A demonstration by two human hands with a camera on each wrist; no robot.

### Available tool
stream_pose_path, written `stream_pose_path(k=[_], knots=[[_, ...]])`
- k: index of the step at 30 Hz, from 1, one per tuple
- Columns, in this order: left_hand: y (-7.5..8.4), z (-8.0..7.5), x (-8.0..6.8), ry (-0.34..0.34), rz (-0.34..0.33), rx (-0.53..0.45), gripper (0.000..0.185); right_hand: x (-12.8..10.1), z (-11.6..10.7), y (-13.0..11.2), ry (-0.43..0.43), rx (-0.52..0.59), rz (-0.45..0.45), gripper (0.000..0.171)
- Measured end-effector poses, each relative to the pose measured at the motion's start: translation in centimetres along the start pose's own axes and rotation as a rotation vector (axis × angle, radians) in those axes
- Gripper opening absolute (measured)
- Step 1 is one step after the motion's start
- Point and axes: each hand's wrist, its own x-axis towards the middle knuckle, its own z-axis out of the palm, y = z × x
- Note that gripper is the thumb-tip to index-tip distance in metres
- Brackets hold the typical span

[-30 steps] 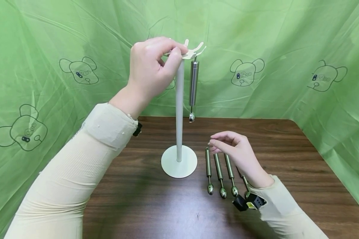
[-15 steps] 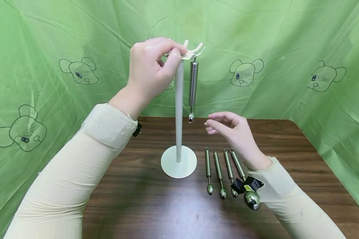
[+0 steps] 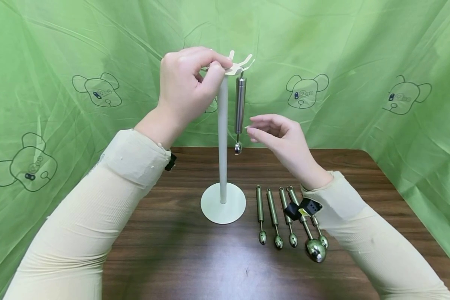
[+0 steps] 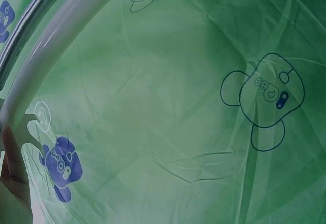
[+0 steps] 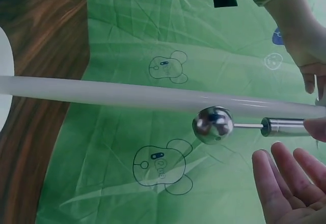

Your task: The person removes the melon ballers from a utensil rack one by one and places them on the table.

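A white stand (image 3: 223, 141) with a round base rises from the table, topped by a hooked rack (image 3: 241, 66). My left hand (image 3: 191, 85) pinches the rack's left side between thumb and fingers. From a hook on the right hangs a steel melon baller (image 3: 240, 104), handle up and scoop down; its round scoop shows large in the right wrist view. Just right of its handle is my right hand (image 3: 285, 135), fingers loosely bent and apart from the thumb, holding nothing. Whether the thumb touches the handle I cannot tell.
Several steel scoops lie in a row on the brown wooden table (image 3: 165, 254), right of the base, including a slim melon baller (image 3: 260, 208) and a bigger scoop (image 3: 316, 250). My right wrist camera (image 3: 309, 206) partly covers them. Green curtain (image 3: 341, 50) surrounds the table.
My right hand has risen from above the row of scoops to beside the hanging melon baller, uncovering more of the row. My left hand has stayed on the rack.
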Motion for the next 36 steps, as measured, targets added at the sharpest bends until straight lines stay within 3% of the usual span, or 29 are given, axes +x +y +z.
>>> stream_pose_path(k=[10,24,36], knots=[[0.0,0.0,0.1,-0.010,-0.010,0.003,0.032,1.9,1.2,0.1,-0.010,-0.036,-0.038,0.034],[-0.1,0.2,0.0,-0.002,-0.012,0.002,0.032,2.4,1.6,-0.2,-0.030,-0.089,-0.049,0.023],[0.0,0.2,0.1,0.005,-0.014,-0.003,0.033,2.3,1.0,-1.2,0.035,-0.065,-0.082,0.020]])
